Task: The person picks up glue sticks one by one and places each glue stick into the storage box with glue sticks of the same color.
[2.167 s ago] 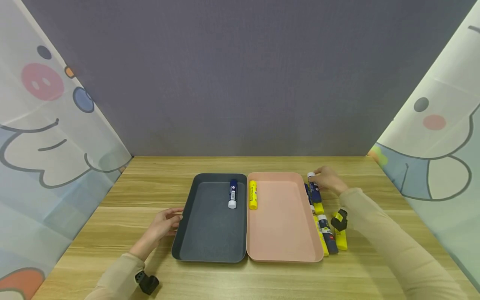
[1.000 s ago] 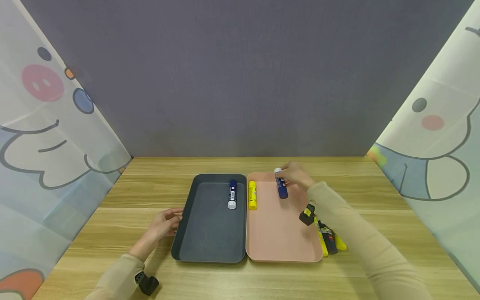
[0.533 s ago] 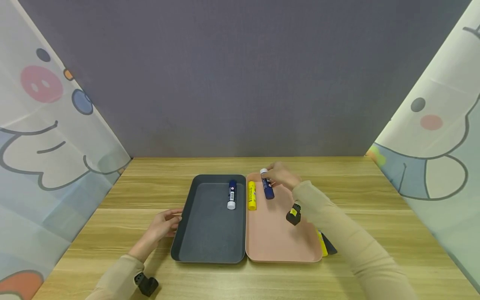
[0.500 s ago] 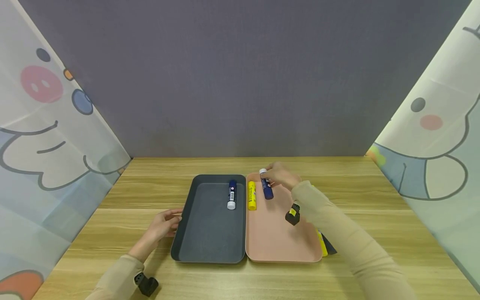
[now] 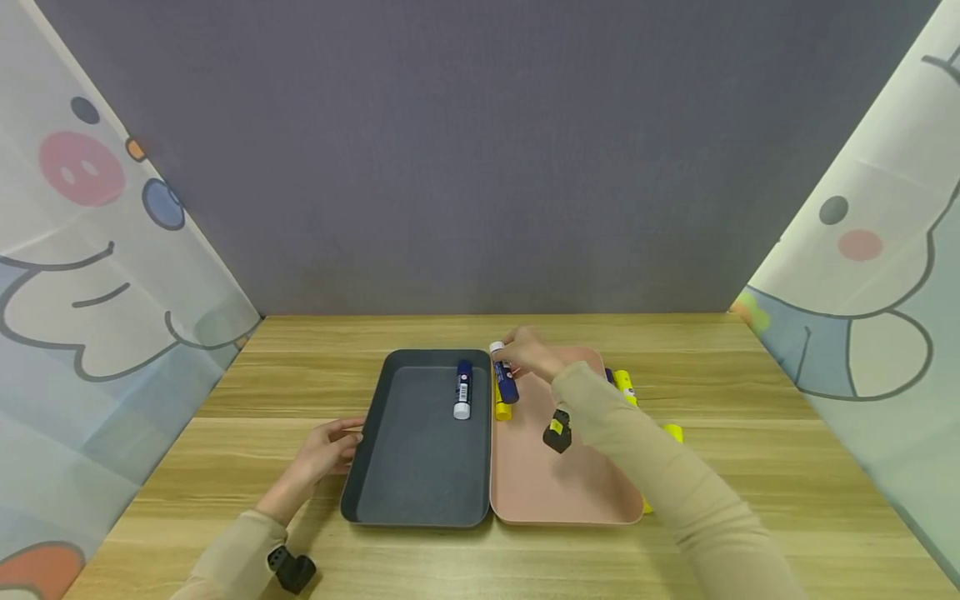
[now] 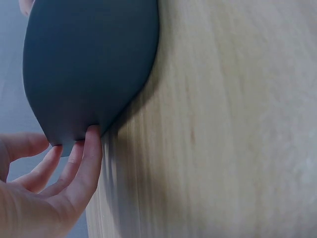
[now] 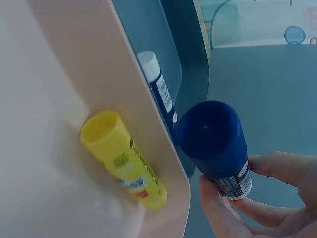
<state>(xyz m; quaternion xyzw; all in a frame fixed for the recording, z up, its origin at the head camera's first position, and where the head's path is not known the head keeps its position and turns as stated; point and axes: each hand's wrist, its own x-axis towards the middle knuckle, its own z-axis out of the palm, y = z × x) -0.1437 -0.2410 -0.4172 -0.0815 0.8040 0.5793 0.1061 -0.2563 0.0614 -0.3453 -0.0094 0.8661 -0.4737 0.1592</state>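
Navy glue stick (image 5: 506, 385) held over left edge of pink tray (image 5: 555, 496), partly hiding yellow glue stick (image 5: 502, 412) from above; long axis roughly front-to-back, white end far, navy end near and slightly right. Right hand (image 5: 534, 354): fingers clamped on it near white end. Dark tray (image 5: 420, 483) alongside, second navy stick (image 5: 462, 390) inside. Left hand (image 5: 322, 452): fingers apart, tips touching dark tray's outer wall.
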